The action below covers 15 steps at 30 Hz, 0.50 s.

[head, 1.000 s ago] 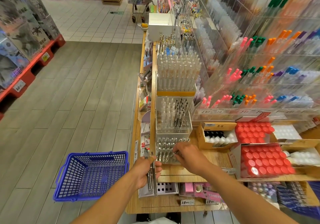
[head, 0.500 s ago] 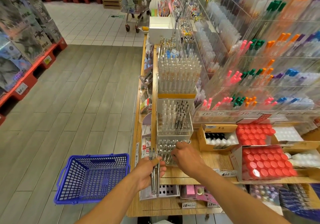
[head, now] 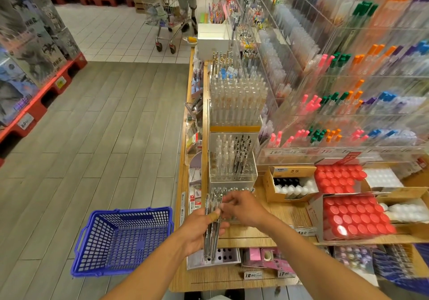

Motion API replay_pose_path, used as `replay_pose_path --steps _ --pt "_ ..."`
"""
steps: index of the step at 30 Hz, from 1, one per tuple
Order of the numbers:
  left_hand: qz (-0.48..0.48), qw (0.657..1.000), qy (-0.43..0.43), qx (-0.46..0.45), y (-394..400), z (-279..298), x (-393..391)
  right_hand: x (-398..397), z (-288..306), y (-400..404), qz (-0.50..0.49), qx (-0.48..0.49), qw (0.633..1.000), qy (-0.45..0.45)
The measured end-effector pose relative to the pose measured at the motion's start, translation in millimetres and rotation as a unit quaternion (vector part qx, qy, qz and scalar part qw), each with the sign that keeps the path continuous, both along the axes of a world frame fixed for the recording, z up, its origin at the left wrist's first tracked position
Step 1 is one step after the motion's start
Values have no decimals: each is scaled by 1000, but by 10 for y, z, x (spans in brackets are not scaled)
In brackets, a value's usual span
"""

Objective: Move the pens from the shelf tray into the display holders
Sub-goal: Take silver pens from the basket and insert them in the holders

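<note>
Clear plastic caught the light everywhere along that aisle, and the bundle of pens (head: 211, 230) was no exception: a handful of see-through barrels standing nearly upright in the left hand (head: 202, 231), whose grip was clenched around their middle, the tips hanging down in front of the lower shelf. The right hand (head: 243, 208) had come across to meet it, fingers bent and pinching at the top of one pen in the bundle, just in front of the low clear display holder (head: 232, 189) at the near end of the wooden shelf (head: 287, 213). Behind that holder stood a taller acrylic holder (head: 232, 160) partly filled with clear and dark pens, and behind it again a block of pale pens packed upright. To the right sat cartons of red-capped bottles (head: 355, 216) and white-capped ones. A blue shopping basket (head: 123, 241) rested on the grey plank floor to the left, and far up the aisle a shopping trolley (head: 162, 7) stood on the white tiles.
</note>
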<state>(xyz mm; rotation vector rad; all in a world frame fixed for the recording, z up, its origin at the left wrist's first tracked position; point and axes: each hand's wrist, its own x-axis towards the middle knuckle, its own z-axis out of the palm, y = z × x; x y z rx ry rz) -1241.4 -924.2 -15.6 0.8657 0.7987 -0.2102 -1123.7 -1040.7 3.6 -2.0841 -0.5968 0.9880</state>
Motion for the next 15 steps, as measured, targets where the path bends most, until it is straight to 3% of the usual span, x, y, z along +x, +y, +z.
replay_pose_path --steps 9,15 --pt "-20 1000 -10 5 4 27 -4 7 43 7 -48 24 994 91" --pt "38 999 17 10 51 -59 47 102 90 -11 -44 30 998 -35"
